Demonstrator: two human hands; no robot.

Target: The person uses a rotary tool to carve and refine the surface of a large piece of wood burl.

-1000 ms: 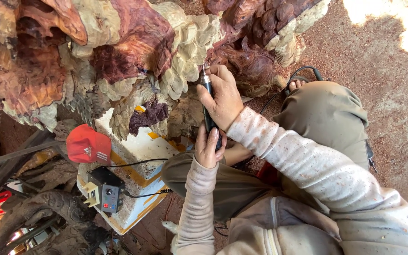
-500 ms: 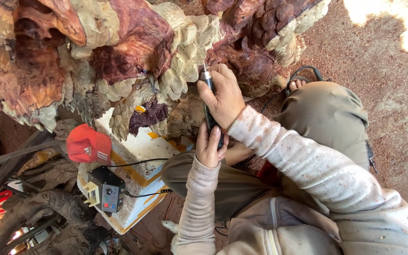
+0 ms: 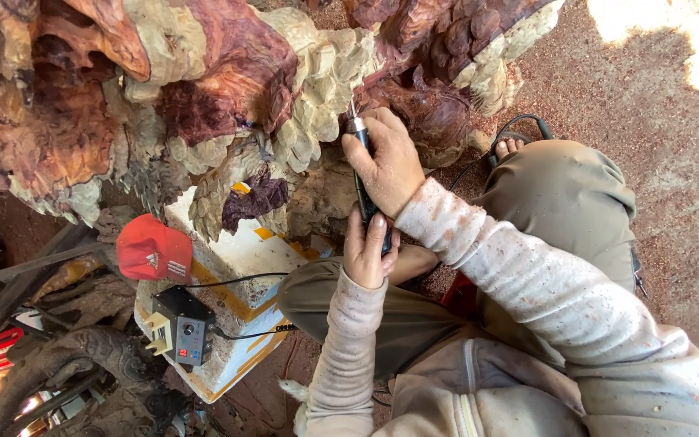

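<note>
My right hand (image 3: 391, 166) is wrapped tight around the slim black rotary tool (image 3: 363, 180), its tip against the pale scales of the big carved wood sculpture (image 3: 228, 81). My left hand (image 3: 368, 252) grips the tool's lower end. On the white box (image 3: 236, 259) beside my knee, a black control unit (image 3: 181, 325) sits near its lower edge and a red cap (image 3: 154, 249) lies at its upper left corner.
</note>
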